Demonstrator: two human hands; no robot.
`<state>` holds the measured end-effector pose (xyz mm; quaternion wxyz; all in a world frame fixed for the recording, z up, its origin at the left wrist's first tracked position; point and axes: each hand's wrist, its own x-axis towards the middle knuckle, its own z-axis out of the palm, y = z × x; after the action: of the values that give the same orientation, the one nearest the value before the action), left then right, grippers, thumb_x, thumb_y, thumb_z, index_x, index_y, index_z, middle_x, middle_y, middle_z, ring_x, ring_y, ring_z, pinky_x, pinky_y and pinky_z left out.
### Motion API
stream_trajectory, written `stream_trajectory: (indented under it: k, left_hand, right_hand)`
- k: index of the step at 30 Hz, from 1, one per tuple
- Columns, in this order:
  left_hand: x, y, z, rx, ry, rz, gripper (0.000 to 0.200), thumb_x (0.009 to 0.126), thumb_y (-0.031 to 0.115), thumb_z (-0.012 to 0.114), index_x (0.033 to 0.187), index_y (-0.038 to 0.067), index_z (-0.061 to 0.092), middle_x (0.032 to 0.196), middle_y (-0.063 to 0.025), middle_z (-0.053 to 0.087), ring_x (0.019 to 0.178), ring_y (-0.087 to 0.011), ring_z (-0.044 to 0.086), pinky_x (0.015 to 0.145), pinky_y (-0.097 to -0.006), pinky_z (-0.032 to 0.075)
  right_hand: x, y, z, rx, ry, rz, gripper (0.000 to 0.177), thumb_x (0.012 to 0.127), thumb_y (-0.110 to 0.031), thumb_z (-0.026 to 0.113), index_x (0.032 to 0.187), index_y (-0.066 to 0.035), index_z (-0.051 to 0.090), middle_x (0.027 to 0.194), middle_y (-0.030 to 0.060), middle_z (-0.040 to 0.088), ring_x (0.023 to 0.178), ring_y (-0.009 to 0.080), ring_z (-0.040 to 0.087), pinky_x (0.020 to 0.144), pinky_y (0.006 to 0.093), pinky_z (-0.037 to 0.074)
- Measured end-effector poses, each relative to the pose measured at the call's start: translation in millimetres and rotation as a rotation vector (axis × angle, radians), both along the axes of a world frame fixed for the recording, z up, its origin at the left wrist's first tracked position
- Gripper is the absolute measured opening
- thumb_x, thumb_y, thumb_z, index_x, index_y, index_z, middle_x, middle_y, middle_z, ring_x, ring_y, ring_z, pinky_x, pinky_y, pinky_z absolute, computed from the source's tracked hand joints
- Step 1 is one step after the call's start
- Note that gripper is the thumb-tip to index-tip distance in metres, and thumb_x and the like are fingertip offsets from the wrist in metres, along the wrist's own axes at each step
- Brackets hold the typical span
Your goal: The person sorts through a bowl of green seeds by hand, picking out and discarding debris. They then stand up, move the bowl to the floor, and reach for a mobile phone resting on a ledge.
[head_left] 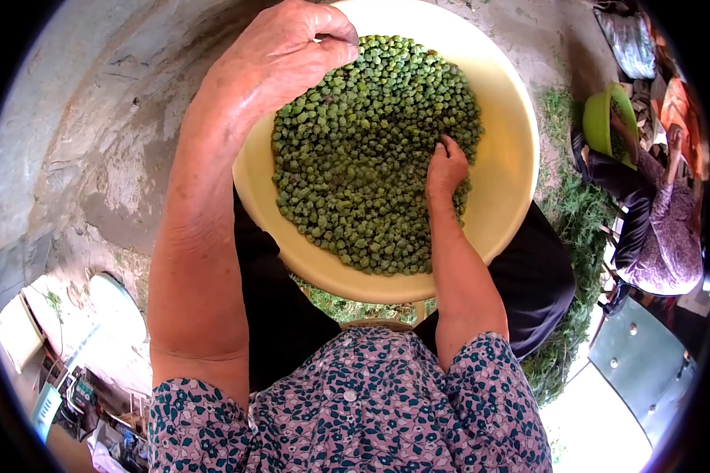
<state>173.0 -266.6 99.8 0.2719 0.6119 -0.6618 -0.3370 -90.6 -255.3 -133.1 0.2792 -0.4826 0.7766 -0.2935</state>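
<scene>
Possibly, a shifting knee [546, 276] could tip the yellow basin [506, 189] at upper centre and spill its green berries [347, 189], since the left hand [292, 51] and right hand [447, 167], both pinched closed, contents unclear, hardly steady it.

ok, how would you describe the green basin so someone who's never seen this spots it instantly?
From the large pale-yellow basin in the centre, go right past the green plants to the other person. The green basin is by that person's hands, bright lime where the central one is yellow.
</scene>
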Motion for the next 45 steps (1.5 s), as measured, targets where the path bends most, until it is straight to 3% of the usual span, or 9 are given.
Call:
stream_trajectory:
  k: [13, 15, 19, 27, 35, 37, 41, 43, 45]
  left_hand:
    - [-3.3, -3.4, -5.4, 0.042, 0.018, -0.069, 0.016, 0.084, 0.011, 0.059, 0.093, -0.002, 0.061, 0.078, -0.0046, 0.06, 0.073, -0.0113, 0.055, 0.068, -0.0264, 0.045]
    - [-3.5, -3.9, -7.4, 0.019, 0.021, -0.082, 0.016, 0.083, 0.01, 0.059, 0.093, -0.002, 0.061, 0.078, -0.0047, 0.061, 0.073, -0.0115, 0.055, 0.068, -0.0265, 0.045]
    - [-4.2, -3.5, -11.8, -0.023, -0.059, -0.055, 0.016, 0.083, 0.009, 0.059, 0.094, -0.003, 0.062, 0.078, -0.0053, 0.062, 0.072, -0.0119, 0.056, 0.067, -0.0268, 0.046]
    - [-3.4, -3.5, -10.7, -0.032, -0.071, -0.051, 0.017, 0.082, 0.009, 0.06, 0.094, -0.003, 0.063, 0.077, -0.0061, 0.063, 0.07, -0.0118, 0.056, 0.066, -0.0273, 0.046]
    - [-5.0, -2.4, -14.1, -0.056, -0.055, -0.035, 0.017, 0.083, 0.009, 0.059, 0.092, -0.004, 0.062, 0.077, -0.0066, 0.063, 0.07, -0.0127, 0.055, 0.066, -0.0274, 0.045]
    - [-5.1, -3.7, -18.5, -0.172, 0.005, -0.024, 0.014, 0.076, 0.012, 0.061, 0.084, 0.001, 0.064, 0.073, -0.0181, 0.06, 0.068, -0.0306, 0.06, 0.065, -0.037, 0.046]
    - [-4.9, -4.8, -17.6, -0.15, -0.014, -0.05, 0.014, 0.076, 0.012, 0.061, 0.084, 0.002, 0.064, 0.073, -0.0175, 0.061, 0.068, -0.0304, 0.06, 0.065, -0.0369, 0.047]
    - [-5.8, -3.2, -12.7, -0.089, -0.087, -0.073, 0.015, 0.081, 0.009, 0.06, 0.09, -0.002, 0.062, 0.077, -0.0082, 0.063, 0.068, -0.0153, 0.056, 0.065, -0.029, 0.045]
    - [-8.0, -2.6, -11.3, -0.051, -0.095, -0.064, 0.015, 0.081, 0.009, 0.06, 0.091, -0.002, 0.062, 0.077, -0.0088, 0.063, 0.068, -0.0159, 0.057, 0.065, -0.0294, 0.046]
  right_hand:
    - [16.0, -17.3, -9.9, 0.124, 0.188, -0.009, 0.049, 0.072, -0.026, 0.071, 0.112, -0.001, 0.059, 0.105, 0.0227, 0.059, 0.092, 0.0363, 0.059, 0.078, 0.0488, 0.047]
    - [18.4, -18.2, -12.1, 0.093, -0.022, -0.051, 0.047, 0.071, -0.024, 0.072, 0.11, 0.0, 0.06, 0.107, 0.0224, 0.059, 0.099, 0.0354, 0.057, 0.083, 0.0481, 0.045]
    - [16.4, -21.1, -21.9, 0.08, -0.008, -0.05, 0.046, 0.071, -0.024, 0.072, 0.109, 0.0, 0.061, 0.107, 0.0212, 0.059, 0.1, 0.0349, 0.057, 0.084, 0.0472, 0.045]
    - [4.8, -25.1, -24.0, 0.085, -0.201, -0.001, 0.025, 0.074, -0.008, 0.069, 0.097, 0.001, 0.067, 0.095, 0.0159, 0.065, 0.079, 0.0253, 0.063, 0.069, 0.0405, 0.05]
    - [1.3, -28.1, -20.5, 0.079, -0.255, 0.033, 0.02, 0.076, -0.009, 0.069, 0.092, 0.002, 0.068, 0.082, 0.0124, 0.066, 0.069, 0.0221, 0.06, 0.065, 0.0398, 0.049]
    - [6.2, -26.9, -6.8, 0.11, -0.254, 0.055, 0.018, 0.077, -0.009, 0.068, 0.092, 0.001, 0.068, 0.08, 0.0113, 0.066, 0.066, 0.0207, 0.059, 0.063, 0.0397, 0.048]
    - [15.1, -19.7, 16.7, 0.204, -0.436, -0.076, 0.014, 0.081, -0.01, 0.065, 0.092, -0.002, 0.067, 0.076, 0.0061, 0.063, 0.059, 0.0152, 0.055, 0.056, 0.0348, 0.047]
    - [9.6, -18.6, 17.4, 0.234, -0.51, -0.065, 0.014, 0.082, -0.01, 0.064, 0.094, -0.003, 0.066, 0.076, 0.0045, 0.062, 0.059, 0.014, 0.055, 0.054, 0.0332, 0.047]
    - [1.4, -17.8, 15.2, 0.332, -0.866, -0.101, 0.016, 0.084, -0.012, 0.063, 0.098, -0.003, 0.062, 0.079, 0.0025, 0.06, 0.061, 0.0138, 0.056, 0.054, 0.0317, 0.047]
